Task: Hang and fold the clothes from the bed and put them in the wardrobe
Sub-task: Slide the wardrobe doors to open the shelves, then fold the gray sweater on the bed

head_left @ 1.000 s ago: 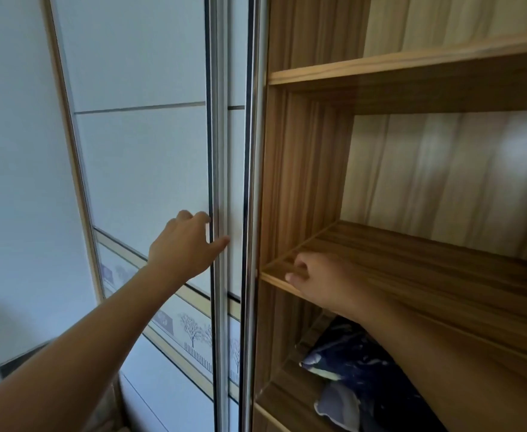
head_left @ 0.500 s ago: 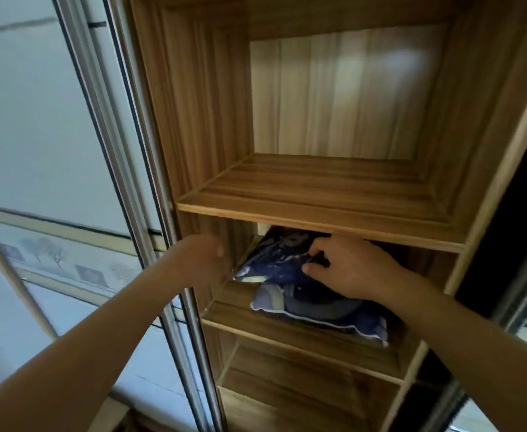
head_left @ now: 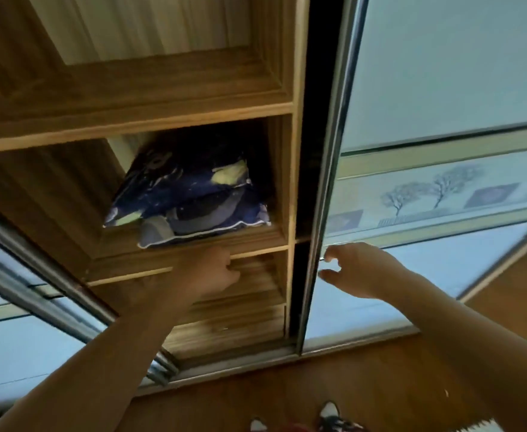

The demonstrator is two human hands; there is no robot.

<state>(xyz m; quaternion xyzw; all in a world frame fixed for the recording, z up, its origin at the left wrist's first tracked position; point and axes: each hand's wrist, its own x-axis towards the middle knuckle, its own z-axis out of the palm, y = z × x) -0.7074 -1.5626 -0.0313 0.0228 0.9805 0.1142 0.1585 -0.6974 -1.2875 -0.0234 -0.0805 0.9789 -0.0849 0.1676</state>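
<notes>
On the shelf [head_left: 256, 241], the folded clothes [head_left: 190, 198] look soft; we would lift them from beneath. Our left grip [head_left: 212, 269] curls, hold unclear; our right grip [head_left: 359, 271] spreads empty.

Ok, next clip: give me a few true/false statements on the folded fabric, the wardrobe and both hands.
1. The dark blue folded fabric lies on a wardrobe shelf. True.
2. The right hand grips the fabric. False: it is beside the sliding door, at its metal edge, fingers spread.
3. The left hand is at the front edge of that shelf. True.
4. The sliding door covers the fabric. False: it stands to the fabric's right, leaving the shelves exposed.
</notes>
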